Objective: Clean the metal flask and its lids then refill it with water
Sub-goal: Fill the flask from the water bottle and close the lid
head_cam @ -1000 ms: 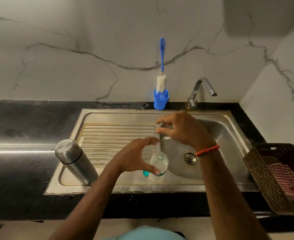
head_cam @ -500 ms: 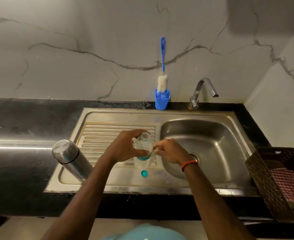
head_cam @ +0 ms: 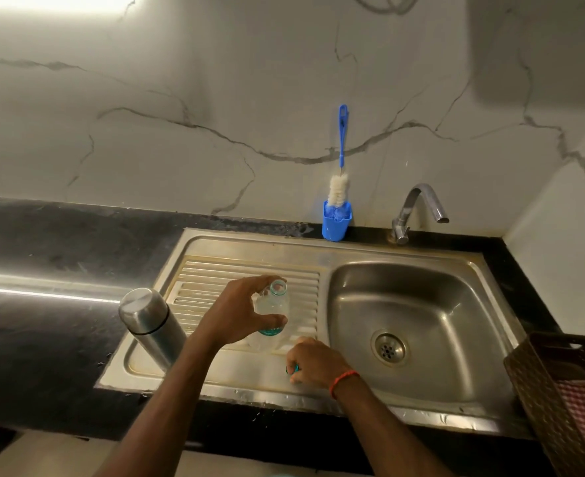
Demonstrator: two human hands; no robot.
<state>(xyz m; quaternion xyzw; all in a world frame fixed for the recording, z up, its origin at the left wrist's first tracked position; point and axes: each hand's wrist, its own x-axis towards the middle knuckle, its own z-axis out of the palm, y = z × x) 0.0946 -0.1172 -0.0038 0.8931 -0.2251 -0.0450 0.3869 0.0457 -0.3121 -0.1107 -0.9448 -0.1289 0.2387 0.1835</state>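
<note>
The metal flask [head_cam: 151, 327] stands capped at the front left corner of the sink's draining board [head_cam: 249, 270]. My left hand [head_cam: 239, 313] grips a clear plastic bottle [head_cam: 273, 313] with its mouth uncovered, upright on the board. To the bottle's lower right, my right hand [head_cam: 313, 363] reaches down and pinches the small teal bottle cap [head_cam: 292, 369] lying on the board.
The sink basin [head_cam: 418, 325] with its drain lies to the right, the tap [head_cam: 418, 208] behind it. A blue bottle brush [head_cam: 341, 173] stands in a blue holder [head_cam: 335, 222] against the wall. A brown basket [head_cam: 566, 394] holding a checked cloth sits at far right. Black counter surrounds.
My right hand has dropped from beside the bottle down to the teal cap on the board. My left hand keeps holding the bottle; the view has tilted upward.
</note>
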